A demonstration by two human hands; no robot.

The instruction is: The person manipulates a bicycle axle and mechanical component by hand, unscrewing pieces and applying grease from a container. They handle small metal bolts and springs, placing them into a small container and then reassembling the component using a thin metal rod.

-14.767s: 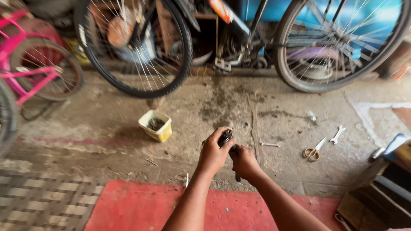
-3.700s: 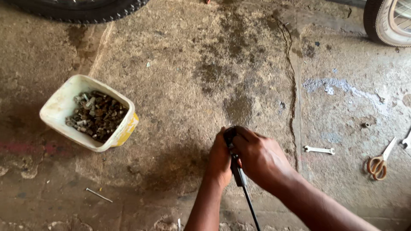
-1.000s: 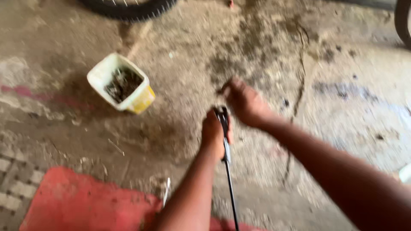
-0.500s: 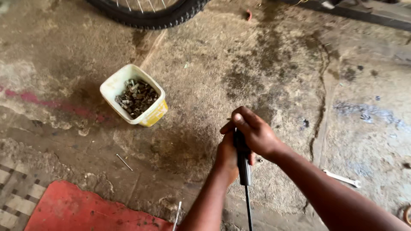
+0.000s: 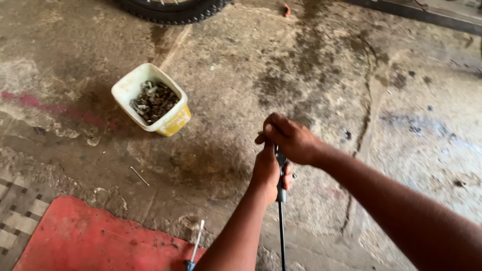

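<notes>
A thin black metal rod with a thicker black end stands roughly upright in front of me over the stained concrete floor. My left hand is closed around the rod just below its top. My right hand is wrapped over the top end, covering it, so what sits under the fingers is hidden. Both forearms reach in from the bottom and lower right.
A pale yellow plastic tub of small dark metal parts stands to the left. A bicycle tyre lies along the top edge. A red mat covers the lower left, with a small screwdriver at its edge and a nail nearby.
The view has shifted a little closer and steadied. Both hands stay on the rod's top end, the right hand pressed over it much as half a second ago.
</notes>
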